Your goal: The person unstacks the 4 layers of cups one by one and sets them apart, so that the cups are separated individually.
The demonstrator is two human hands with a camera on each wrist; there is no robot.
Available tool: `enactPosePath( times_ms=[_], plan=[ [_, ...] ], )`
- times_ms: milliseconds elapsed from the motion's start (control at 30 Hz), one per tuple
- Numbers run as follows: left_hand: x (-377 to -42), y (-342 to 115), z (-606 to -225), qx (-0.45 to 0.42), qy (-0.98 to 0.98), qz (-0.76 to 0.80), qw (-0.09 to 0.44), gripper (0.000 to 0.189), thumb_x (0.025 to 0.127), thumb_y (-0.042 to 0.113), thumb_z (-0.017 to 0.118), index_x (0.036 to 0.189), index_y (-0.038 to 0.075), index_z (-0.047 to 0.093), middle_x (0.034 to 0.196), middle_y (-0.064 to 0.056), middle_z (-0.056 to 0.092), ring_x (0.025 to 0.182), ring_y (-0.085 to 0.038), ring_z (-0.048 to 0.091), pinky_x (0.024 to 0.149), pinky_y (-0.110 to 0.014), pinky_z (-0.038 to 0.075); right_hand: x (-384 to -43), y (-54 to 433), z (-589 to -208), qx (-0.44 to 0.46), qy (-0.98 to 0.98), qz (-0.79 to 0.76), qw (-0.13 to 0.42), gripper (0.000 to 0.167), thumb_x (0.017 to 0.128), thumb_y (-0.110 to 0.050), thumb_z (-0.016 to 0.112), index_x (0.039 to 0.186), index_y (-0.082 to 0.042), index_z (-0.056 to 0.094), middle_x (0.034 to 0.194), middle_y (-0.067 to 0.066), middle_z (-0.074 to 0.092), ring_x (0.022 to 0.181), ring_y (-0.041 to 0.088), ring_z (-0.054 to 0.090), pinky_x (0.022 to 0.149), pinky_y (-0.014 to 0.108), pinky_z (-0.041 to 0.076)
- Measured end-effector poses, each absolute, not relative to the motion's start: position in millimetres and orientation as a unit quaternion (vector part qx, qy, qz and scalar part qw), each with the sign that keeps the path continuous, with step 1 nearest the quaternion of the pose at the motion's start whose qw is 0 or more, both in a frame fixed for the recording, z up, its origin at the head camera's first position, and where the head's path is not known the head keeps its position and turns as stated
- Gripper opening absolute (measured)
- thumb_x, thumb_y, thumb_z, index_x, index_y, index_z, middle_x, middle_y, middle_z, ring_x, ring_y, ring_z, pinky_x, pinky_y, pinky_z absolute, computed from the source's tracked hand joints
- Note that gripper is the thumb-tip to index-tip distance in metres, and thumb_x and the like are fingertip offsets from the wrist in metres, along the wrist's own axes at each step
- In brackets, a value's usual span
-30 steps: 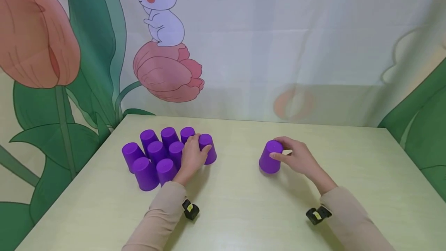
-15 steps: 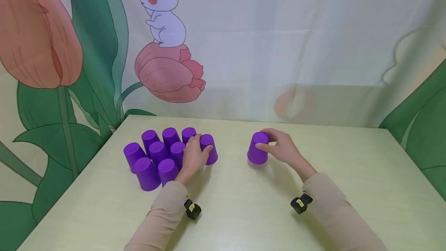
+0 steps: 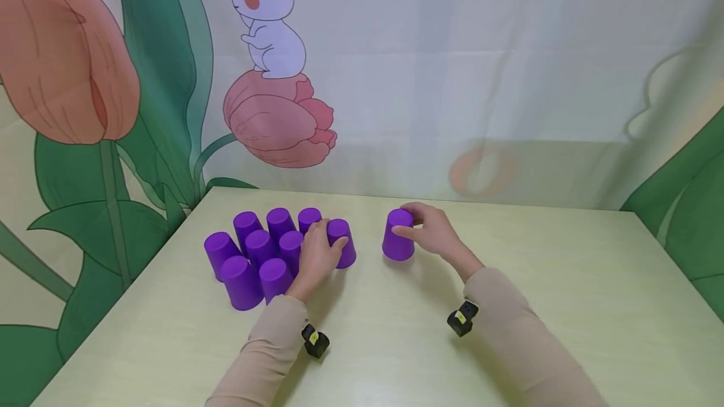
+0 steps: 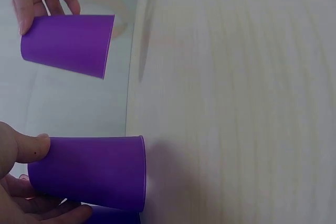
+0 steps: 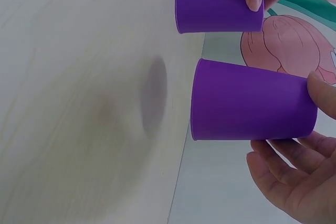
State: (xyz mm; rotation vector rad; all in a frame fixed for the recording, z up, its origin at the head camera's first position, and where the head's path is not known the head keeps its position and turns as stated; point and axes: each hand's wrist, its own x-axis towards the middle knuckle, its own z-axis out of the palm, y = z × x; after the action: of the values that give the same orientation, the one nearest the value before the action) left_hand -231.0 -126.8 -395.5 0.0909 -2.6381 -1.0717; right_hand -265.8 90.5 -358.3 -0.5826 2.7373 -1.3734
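My right hand (image 3: 435, 232) pinches an upside-down purple cup (image 3: 398, 238) near its closed top. A shadow apart from the rim in the right wrist view shows this cup (image 5: 252, 103) is held above the table. My left hand (image 3: 317, 257) grips another upside-down purple cup (image 3: 344, 245) at the right end of a cluster, thumb on its near side. In the left wrist view that cup (image 4: 89, 171) has its rim close to the tabletop. A small gap separates the two held cups. The left hand partly hides cups behind it.
Several more inverted purple cups (image 3: 241, 282) stand close together on the left of the pale wooden table (image 3: 509, 331). Behind the table's back edge hangs a curtain (image 3: 396, 80) printed with a rabbit and tulips. Dark wrist cameras (image 3: 462, 318) sit on both wrists.
My right hand has carried its cup leftward and a little toward the back, closer to the cluster. The left hand has stayed on its cup. The view has shifted slightly.
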Motion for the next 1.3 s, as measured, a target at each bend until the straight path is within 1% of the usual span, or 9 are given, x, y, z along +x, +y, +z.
enactPosePath(
  times_ms=[433, 733, 900, 1000, 1133, 1300],
  plan=[
    [-230, -127, -394, 0.032, -0.917, -0.367, 0.150, 0.049, 0.083, 0.017, 0.066, 0.122, -0.007, 0.049, 0.117, -0.025, 0.052, 0.108, -0.040, 0.050, 0.093, -0.048, 0.040, -274, 56, -368, -0.178, 0.887, -0.423, 0.038, 0.048, 0.082, -0.021, 0.068, 0.121, 0.001, 0.053, 0.109, 0.015, 0.061, 0.096, 0.027, 0.057, 0.080, 0.036, 0.050],
    [-232, -123, -397, 0.021, -0.918, -0.370, 0.144, 0.049, 0.084, 0.016, 0.065, 0.123, -0.008, 0.048, 0.118, -0.026, 0.051, 0.109, -0.040, 0.050, 0.094, -0.048, 0.040, -275, 48, -382, -0.174, 0.887, -0.425, 0.041, 0.047, 0.081, -0.019, 0.070, 0.120, 0.002, 0.054, 0.106, 0.016, 0.062, 0.092, 0.026, 0.059, 0.077, 0.035, 0.051],
    [-231, -121, -395, 0.016, -0.918, -0.369, 0.146, 0.049, 0.083, 0.016, 0.066, 0.123, -0.008, 0.048, 0.117, -0.026, 0.051, 0.108, -0.040, 0.050, 0.093, -0.048, 0.041, -272, 47, -384, -0.166, 0.882, -0.439, 0.045, 0.047, 0.081, -0.018, 0.069, 0.121, 0.002, 0.053, 0.108, 0.016, 0.061, 0.094, 0.027, 0.059, 0.078, 0.035, 0.051],
    [-231, -121, -394, 0.014, -0.918, -0.369, 0.145, 0.050, 0.083, 0.015, 0.066, 0.123, -0.009, 0.048, 0.118, -0.026, 0.051, 0.108, -0.041, 0.050, 0.093, -0.049, 0.041, -270, 48, -382, -0.170, 0.882, -0.437, 0.051, 0.054, 0.082, -0.019, 0.068, 0.127, 0.003, 0.048, 0.113, 0.019, 0.059, 0.099, 0.030, 0.058, 0.081, 0.038, 0.051],
    [-232, -121, -392, 0.011, -0.918, -0.369, 0.143, 0.051, 0.083, 0.015, 0.066, 0.123, -0.009, 0.047, 0.118, -0.027, 0.050, 0.108, -0.041, 0.050, 0.094, -0.049, 0.040, -268, 55, -379, -0.182, 0.887, -0.421, 0.047, 0.063, 0.085, -0.025, 0.064, 0.136, 0.001, 0.038, 0.124, 0.022, 0.051, 0.109, 0.036, 0.052, 0.088, 0.044, 0.047],
    [-229, -124, -390, 0.011, -0.923, -0.357, 0.142, 0.056, 0.083, 0.015, 0.065, 0.128, -0.009, 0.043, 0.123, -0.028, 0.047, 0.112, -0.041, 0.047, 0.096, -0.049, 0.038, -263, 72, -372, -0.190, 0.895, -0.403, 0.031, 0.064, 0.087, -0.030, 0.060, 0.139, -0.003, 0.033, 0.132, 0.023, 0.044, 0.116, 0.041, 0.045, 0.093, 0.049, 0.041]
  ],
)
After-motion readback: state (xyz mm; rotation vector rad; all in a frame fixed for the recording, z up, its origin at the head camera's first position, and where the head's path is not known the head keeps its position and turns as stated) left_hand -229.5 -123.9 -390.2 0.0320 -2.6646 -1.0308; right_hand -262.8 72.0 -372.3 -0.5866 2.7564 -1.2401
